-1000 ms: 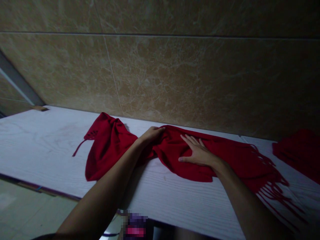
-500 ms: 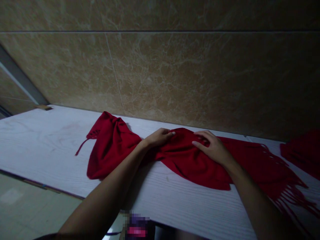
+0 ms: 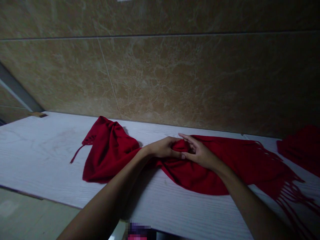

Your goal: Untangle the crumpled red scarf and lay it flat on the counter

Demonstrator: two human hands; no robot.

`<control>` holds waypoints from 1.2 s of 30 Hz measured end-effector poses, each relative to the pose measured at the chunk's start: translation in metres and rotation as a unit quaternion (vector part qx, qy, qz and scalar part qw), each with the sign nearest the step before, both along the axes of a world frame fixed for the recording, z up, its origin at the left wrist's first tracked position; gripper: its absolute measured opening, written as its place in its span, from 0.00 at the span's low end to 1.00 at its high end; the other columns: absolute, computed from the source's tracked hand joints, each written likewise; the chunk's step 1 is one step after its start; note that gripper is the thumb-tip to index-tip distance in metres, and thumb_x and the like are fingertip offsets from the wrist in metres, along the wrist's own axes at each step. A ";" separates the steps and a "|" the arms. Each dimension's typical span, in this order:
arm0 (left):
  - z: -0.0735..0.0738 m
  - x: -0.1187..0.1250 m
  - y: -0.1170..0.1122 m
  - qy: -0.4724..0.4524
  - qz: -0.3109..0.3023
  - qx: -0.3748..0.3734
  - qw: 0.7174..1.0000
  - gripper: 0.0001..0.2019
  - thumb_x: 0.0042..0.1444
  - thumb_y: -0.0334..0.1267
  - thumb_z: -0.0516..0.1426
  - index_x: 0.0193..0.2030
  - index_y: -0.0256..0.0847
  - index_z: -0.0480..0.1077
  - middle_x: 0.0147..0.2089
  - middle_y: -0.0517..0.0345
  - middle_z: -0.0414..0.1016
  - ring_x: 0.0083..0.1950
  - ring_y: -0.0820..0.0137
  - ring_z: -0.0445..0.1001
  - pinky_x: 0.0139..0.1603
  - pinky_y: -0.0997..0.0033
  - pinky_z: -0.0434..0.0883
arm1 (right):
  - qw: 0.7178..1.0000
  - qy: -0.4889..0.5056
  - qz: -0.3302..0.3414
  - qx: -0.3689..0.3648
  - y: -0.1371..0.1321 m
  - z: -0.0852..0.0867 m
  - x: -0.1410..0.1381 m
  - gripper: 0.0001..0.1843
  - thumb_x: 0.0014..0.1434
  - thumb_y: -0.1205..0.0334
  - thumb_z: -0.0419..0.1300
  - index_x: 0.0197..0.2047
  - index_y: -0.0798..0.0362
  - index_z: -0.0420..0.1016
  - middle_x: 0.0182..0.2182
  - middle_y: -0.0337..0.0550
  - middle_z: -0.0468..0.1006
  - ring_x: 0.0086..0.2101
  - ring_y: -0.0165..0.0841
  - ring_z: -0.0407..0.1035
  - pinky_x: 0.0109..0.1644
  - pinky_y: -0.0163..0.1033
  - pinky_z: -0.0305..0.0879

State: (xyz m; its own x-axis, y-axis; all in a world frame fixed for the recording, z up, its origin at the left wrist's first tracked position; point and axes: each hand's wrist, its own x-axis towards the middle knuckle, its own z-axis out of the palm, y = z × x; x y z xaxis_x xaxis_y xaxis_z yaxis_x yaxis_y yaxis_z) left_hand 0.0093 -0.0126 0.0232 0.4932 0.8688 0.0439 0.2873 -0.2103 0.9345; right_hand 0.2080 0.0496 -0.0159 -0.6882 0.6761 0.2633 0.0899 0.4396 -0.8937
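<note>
A red fringed scarf (image 3: 112, 160) stretches lengthwise over a white wood-grained board, its fringe hanging toward the lower right. At its middle, the cloth is bunched between my two hands. My left hand (image 3: 165, 147) curls round the bunch from the left, thumb on the near side. From the right, my right hand (image 3: 202, 153) closes on the same gathered cloth, its fingers on the far side. The thumbs meet or nearly meet in front. Part of the bunch is hidden behind the fingers.
More red cloth (image 3: 300, 150) lies at the right end of the white board (image 3: 50, 150). A brown marbled tile wall (image 3: 160, 76) rises behind it. A small wooden piece (image 3: 37, 114) sits at the far left corner. Tiled floor (image 3: 30, 213) shows below the front edge.
My right hand has moved left to meet my left hand, and the scarf's middle is now gathered between them. The view has shifted slightly.
</note>
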 end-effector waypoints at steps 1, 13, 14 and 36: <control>0.000 0.000 0.000 0.005 0.000 0.006 1.000 0.16 0.53 0.42 0.66 0.45 0.36 0.75 0.43 0.57 0.78 0.44 0.67 0.74 0.51 0.69 0.71 | 1.000 -0.006 -0.002 0.009 0.001 0.000 -0.001 0.31 0.51 0.57 0.68 0.59 0.50 0.74 0.53 0.50 0.79 0.46 0.40 0.75 0.51 0.46 0.73; -0.005 -0.015 0.008 0.287 0.140 0.144 0.937 0.10 0.54 0.33 0.59 0.43 0.39 0.74 0.43 0.52 0.79 0.40 0.64 0.75 0.40 0.70 0.69 | 0.951 0.086 -0.189 0.228 -0.002 0.030 0.007 0.03 0.57 0.63 0.61 0.34 0.49 0.77 0.32 0.39 0.80 0.36 0.36 0.74 0.43 0.41 0.70; -0.004 -0.018 0.008 0.326 0.158 0.166 0.917 0.10 0.54 0.31 0.58 0.44 0.40 0.74 0.45 0.50 0.79 0.42 0.62 0.76 0.41 0.69 0.69 | 0.944 0.096 -0.211 0.234 -0.002 0.032 0.009 0.03 0.58 0.62 0.61 0.34 0.48 0.77 0.32 0.39 0.81 0.36 0.36 0.75 0.43 0.41 0.70; 0.022 -0.029 -0.011 0.066 0.158 -0.170 0.971 0.18 0.51 0.52 0.66 0.30 0.36 0.79 0.29 0.55 0.81 0.27 0.70 0.72 0.27 0.73 0.66 | 0.950 -0.011 -0.278 0.143 0.027 -0.021 0.002 0.35 0.61 0.51 0.56 0.69 0.52 0.62 0.68 0.57 0.65 0.68 0.46 0.58 0.71 0.58 0.54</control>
State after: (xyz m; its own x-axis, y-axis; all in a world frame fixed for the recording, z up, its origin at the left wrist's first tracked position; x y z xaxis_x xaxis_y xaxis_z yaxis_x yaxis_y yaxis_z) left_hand -0.0198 -0.0236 0.0455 0.1821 0.9310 -0.3165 0.4084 0.2212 0.8856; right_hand 0.2099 0.0768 -0.0372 -0.2539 0.8397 0.4800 0.3966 0.5430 -0.7402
